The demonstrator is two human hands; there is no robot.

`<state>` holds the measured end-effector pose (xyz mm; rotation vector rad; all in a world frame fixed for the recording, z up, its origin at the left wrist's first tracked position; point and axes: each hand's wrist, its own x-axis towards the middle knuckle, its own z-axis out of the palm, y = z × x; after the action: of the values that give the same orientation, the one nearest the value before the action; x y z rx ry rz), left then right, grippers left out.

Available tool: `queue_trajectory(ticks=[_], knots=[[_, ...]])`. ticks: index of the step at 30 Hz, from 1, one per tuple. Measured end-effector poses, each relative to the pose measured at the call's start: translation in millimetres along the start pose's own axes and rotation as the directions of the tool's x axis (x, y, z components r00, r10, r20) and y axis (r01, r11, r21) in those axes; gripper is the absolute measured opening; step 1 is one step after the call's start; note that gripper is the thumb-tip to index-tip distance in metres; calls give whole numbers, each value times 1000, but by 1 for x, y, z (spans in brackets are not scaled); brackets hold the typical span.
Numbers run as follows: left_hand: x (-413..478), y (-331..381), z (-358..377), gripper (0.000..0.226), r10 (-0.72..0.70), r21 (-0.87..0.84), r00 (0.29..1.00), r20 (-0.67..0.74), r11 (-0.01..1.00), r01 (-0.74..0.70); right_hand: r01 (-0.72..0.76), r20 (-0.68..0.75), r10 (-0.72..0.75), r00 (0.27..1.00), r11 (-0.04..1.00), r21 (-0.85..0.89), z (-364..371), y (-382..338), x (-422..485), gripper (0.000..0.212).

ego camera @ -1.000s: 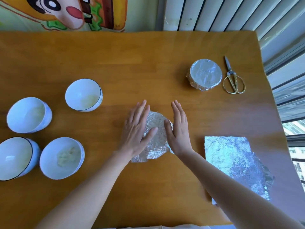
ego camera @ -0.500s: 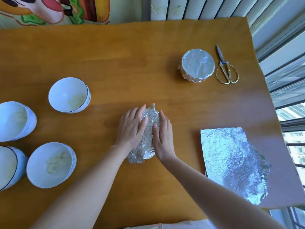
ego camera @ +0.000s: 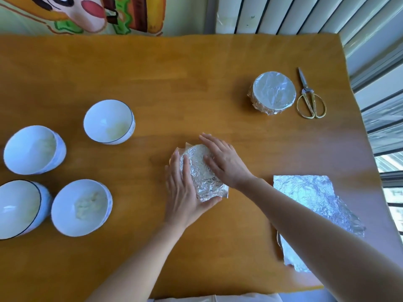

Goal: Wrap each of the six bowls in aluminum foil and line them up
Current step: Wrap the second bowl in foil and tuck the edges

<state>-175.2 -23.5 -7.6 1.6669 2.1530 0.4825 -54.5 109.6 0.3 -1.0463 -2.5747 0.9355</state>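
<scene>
Desk (ego camera: 174,83): wooden; carries all items below.
Foil bundle (ego camera: 201,171): centre of desk, between both hands; crumpled foil hides the contents, presumably a bowl.
Left hand (ego camera: 185,192): fingers laid along the bundle's left side, thumb hooked round its near edge, holding it.
Right hand (ego camera: 224,162): fingers straight and flat, pressing foil on the bundle's top and right; grips nothing.
Wrapped bowl (ego camera: 273,92): far right, foil smooth on top, just beside scissors.
Scissors (ego camera: 309,99): gold handles, blades closed.
Foil sheet (ego camera: 311,197): loose, creased, near right, partly under the right forearm.
Bare bowls (ego camera: 108,120) (ego camera: 32,149) (ego camera: 80,207) (ego camera: 19,208): four, white, grouped at left.
</scene>
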Motion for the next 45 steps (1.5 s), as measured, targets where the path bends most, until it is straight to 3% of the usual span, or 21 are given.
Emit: queue_trajectory(ticks=[11, 18, 22, 24, 27, 33, 38, 41, 45], knots=[[8, -11, 8, 132, -13, -22, 1000, -6, 1000, 13, -72, -83, 80, 993, 993, 92, 18, 3, -7, 49], [16, -32, -15, 131, 81, 98, 997, -10, 992, -80, -365, -91, 409, 908, 878, 309, 23, -16, -39, 53], [17, -51, -22, 119, 126, 131, 991, 40, 983, -130, -413, -67, 454, 889, 855, 314, 18, -20, -51, 62], [13, -54, -24, 111, 122, 119, 992, 29, 985, -125, -391, -128, 439, 890, 875, 284, 9, -15, -47, 64], [5, -47, -27, 95, 107, 57, 992, -60, 993, -104, -272, -203, 300, 932, 950, 155, -6, -9, -32, 63], [8, -10, -16, 74, 60, 2, 997, -55, 998, -60, -69, 33, 72, 997, 995, -68, -7, -3, -3, 63], [23, -3, -3, 75, -120, -90, 993, 1, 989, 120, -118, 50, 120, 992, 992, -31, 3, -4, 3, 58], [28, -9, -2, 78, -103, -99, 995, 2, 990, 103, -148, 59, 147, 987, 989, 14, 4, -4, 0, 65], [23, -18, -15, 96, -20, -166, 1000, -2, 986, 20, -114, 37, 111, 993, 991, 76, -7, -3, -9, 91]])
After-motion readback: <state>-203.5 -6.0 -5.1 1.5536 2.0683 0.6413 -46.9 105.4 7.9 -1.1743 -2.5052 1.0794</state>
